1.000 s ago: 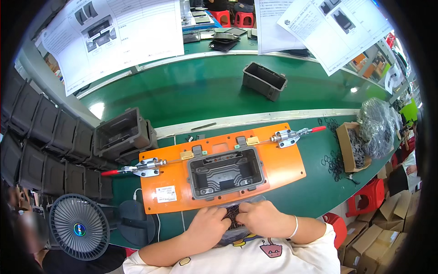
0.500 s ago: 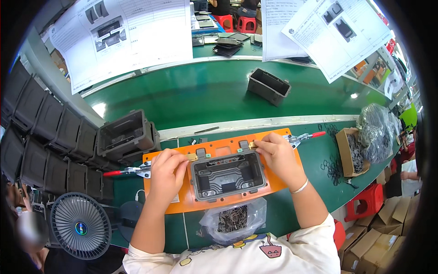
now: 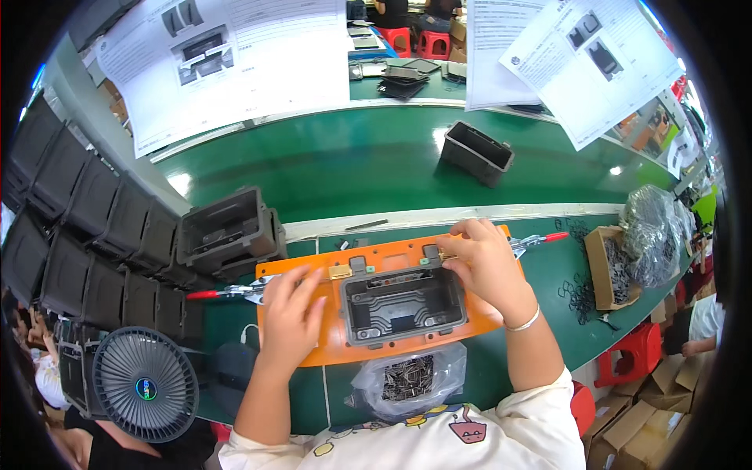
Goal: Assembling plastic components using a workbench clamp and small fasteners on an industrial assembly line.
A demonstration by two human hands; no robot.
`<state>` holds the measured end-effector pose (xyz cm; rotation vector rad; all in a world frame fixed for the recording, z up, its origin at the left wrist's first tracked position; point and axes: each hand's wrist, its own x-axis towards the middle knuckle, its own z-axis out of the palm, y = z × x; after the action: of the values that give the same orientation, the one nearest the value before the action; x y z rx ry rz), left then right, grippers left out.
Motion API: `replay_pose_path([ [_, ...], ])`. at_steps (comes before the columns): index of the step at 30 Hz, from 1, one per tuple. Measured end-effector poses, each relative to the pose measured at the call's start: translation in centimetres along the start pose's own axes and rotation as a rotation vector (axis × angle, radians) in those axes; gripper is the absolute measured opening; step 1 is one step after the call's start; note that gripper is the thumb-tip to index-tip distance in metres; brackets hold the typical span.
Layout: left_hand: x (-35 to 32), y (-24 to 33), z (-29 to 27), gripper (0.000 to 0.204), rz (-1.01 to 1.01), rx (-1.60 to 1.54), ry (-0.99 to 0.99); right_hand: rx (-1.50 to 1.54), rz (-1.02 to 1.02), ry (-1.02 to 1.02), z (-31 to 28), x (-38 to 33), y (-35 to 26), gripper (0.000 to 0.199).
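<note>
A grey plastic box sits open side up in an orange fixture plate in front of me. Left of its far edge lies a small brass block. My left hand is just beside that block, fingers apart and holding nothing. At the far right corner of the box, my right hand pinches a second brass block, partly hidden by the fingers. Toggle clamps with red handles, a left one and a right one, flank the plate.
A clear bag of small metal pins lies in front of the plate. Stacked grey boxes and a fan stand left. A cardboard box of black parts is right. Another grey box stands farther back; paper sheets hang above.
My left hand has let go of the left brass block and drawn back slightly, its fingers spreading. My right hand stays at the other block. The whole view has shifted a little.
</note>
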<state>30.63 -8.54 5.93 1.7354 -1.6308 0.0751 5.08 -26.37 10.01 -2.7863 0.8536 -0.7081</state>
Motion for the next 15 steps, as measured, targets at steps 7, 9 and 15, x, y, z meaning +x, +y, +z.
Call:
replay_pose_path([
  [7, -3.7, -2.3, -3.0, 0.027, -0.273, -0.206, 0.374, -0.228, -0.085, -0.003, 0.2, -2.2, 0.3, 0.032],
  [9, -4.2, -3.3, -3.4, 0.03, -0.578, -0.448, 0.473, -0.242, -0.118, -0.005, 0.4, -2.3, -0.1, 0.032],
  [15, -5.4, -5.7, -4.3, 0.041, -0.758, -0.93, 0.736, -0.19, -0.075, 0.129, -0.3, -1.6, -0.8, 0.029],
])
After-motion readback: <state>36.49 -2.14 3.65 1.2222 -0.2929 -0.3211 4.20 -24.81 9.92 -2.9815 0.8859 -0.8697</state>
